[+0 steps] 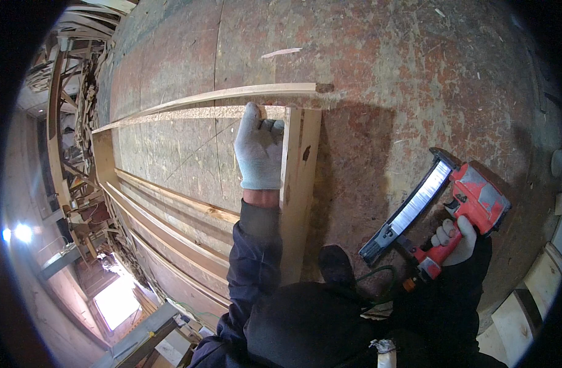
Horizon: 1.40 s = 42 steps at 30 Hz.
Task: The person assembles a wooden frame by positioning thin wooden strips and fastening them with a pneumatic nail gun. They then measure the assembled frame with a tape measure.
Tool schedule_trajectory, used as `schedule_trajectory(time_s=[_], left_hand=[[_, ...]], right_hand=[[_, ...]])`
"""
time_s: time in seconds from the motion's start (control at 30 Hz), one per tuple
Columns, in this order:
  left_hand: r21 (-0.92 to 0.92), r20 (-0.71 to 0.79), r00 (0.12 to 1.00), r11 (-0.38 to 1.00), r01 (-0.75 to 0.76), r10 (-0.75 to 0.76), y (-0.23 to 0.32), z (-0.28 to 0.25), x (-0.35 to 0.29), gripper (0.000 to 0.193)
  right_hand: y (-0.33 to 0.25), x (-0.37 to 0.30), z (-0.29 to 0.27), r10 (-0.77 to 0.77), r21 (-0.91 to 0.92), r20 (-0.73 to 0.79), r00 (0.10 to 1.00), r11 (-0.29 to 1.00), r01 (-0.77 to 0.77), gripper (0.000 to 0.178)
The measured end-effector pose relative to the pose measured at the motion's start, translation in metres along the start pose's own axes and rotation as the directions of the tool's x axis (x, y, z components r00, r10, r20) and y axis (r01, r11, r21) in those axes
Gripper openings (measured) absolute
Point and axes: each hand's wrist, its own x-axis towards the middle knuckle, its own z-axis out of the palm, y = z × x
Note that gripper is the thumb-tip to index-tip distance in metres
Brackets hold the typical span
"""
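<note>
The left hand [259,147] pressed flat, fingers open, on the wooden frame [296,184] corner lying on the worktable [416,80]. The right hand [455,242] gripped the red nail gun [446,208], held away; that corner seemed not yet nailed.

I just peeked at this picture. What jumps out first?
The red nail gun at the right, gripped in the gloved right hand. Next, the gloved left hand in the middle, pressing on a pale wooden frame lying on the worn board floor.
</note>
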Motion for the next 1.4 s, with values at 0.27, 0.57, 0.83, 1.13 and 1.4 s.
schedule_trajectory(time_s=[0.27, 0.57, 0.83, 1.13, 1.4], left_hand=[[-0.035, -0.012, 0.999, 0.999, 0.031, -0.032, 0.000, -0.006, 0.000, 0.017], [-0.040, 0.060, 0.998, 0.999, 0.009, -0.007, -0.002, -0.008, 0.003, 0.015], [-0.024, -0.018, 1.000, 0.999, 0.022, -0.022, -0.001, 0.001, -0.001, 0.015], [-0.048, 0.036, 0.999, 0.998, 0.029, -0.027, 0.001, 0.001, -0.005, 0.017], [-0.012, 0.009, 1.000, 1.000, 0.020, -0.020, 0.001, 0.013, -0.014, 0.020]], right_hand=[[0.002, 0.002, -0.006, -0.025, 0.031, 0.074, 0.997, 0.999, 0.023, 0.052], [0.001, 0.003, 0.005, -0.009, 0.011, 0.095, 0.995, 1.000, 0.008, 0.033], [-0.004, 0.017, 0.086, 0.106, -0.239, 0.336, 0.936, 0.971, -0.024, 0.036], [0.029, 0.063, 0.160, 0.309, -0.262, 0.427, 0.850, 0.942, -0.211, 0.036], [0.038, 0.076, 0.177, 0.340, -0.234, 0.449, 0.827, 0.937, -0.258, 0.035]])
